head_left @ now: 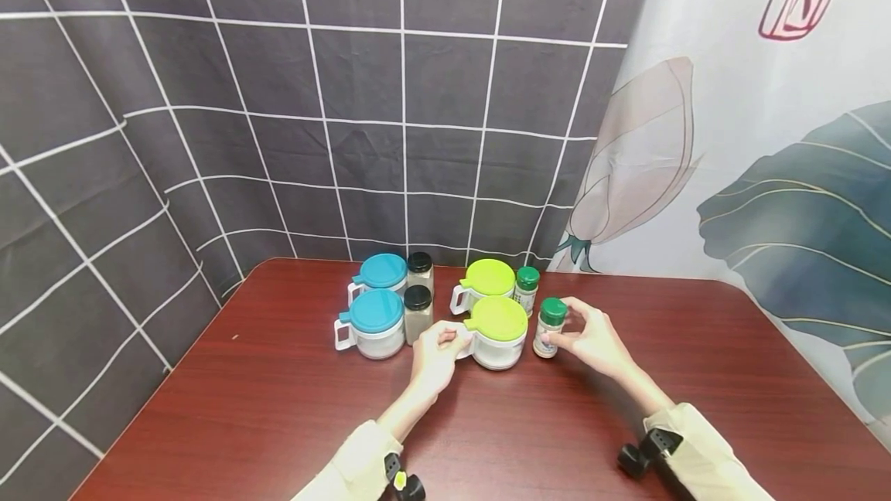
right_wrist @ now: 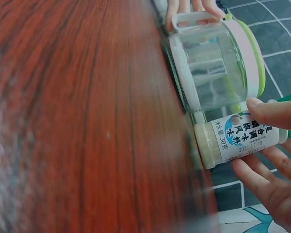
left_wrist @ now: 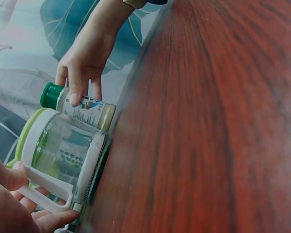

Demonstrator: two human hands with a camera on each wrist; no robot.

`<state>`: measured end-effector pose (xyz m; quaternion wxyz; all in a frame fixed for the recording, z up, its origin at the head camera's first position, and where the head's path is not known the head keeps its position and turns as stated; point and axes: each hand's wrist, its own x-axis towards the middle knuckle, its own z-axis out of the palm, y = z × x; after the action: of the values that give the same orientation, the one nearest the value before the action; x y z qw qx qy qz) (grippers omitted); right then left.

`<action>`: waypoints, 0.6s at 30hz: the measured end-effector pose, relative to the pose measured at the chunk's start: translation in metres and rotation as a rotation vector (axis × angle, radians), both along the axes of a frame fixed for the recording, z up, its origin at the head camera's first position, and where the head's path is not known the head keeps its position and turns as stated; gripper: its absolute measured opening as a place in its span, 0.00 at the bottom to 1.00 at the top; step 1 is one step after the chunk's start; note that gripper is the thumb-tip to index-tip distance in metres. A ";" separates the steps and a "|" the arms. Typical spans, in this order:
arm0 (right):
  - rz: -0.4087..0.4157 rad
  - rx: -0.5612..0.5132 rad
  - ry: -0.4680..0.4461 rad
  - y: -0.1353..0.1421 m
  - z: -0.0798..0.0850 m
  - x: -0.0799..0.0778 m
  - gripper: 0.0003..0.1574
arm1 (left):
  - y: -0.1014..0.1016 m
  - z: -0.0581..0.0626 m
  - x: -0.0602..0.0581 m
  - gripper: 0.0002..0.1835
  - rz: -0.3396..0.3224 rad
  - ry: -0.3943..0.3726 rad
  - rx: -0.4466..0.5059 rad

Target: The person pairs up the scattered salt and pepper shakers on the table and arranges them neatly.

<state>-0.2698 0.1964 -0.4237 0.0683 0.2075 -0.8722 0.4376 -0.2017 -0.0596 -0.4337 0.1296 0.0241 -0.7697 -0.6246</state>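
Observation:
My left hand holds the white handle of a clear seasoning jar with a lime-green lid, thumb on top of the handle in the left wrist view. To its right, my right hand grips a small seasoning shaker with a dark green cap, thumb on one side and fingers on the other. Both containers are upright, and the shaker stands close beside the jar. Black printing and pale contents show on the shaker's label side in the right wrist view.
Behind stand another lime-lidded jar and another green-capped shaker. On the left are two blue-lidded jars and two black-capped bottles. A grey checked curtain hangs behind the reddish-brown table.

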 end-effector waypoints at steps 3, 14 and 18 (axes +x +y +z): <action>0.002 -0.002 0.006 -0.001 -0.001 0.000 0.27 | -0.001 0.000 0.000 0.08 0.001 -0.001 0.005; 0.024 -0.030 0.019 -0.005 -0.001 0.004 0.28 | -0.004 0.002 0.001 0.09 -0.016 0.020 -0.033; 0.013 -0.025 0.017 -0.006 -0.003 0.003 0.28 | -0.006 0.003 0.000 0.11 -0.042 -0.001 -0.033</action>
<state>-0.2669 0.1905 -0.4271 0.0755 0.2158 -0.8648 0.4471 -0.2018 -0.0654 -0.4308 0.1162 0.0061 -0.7802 -0.6146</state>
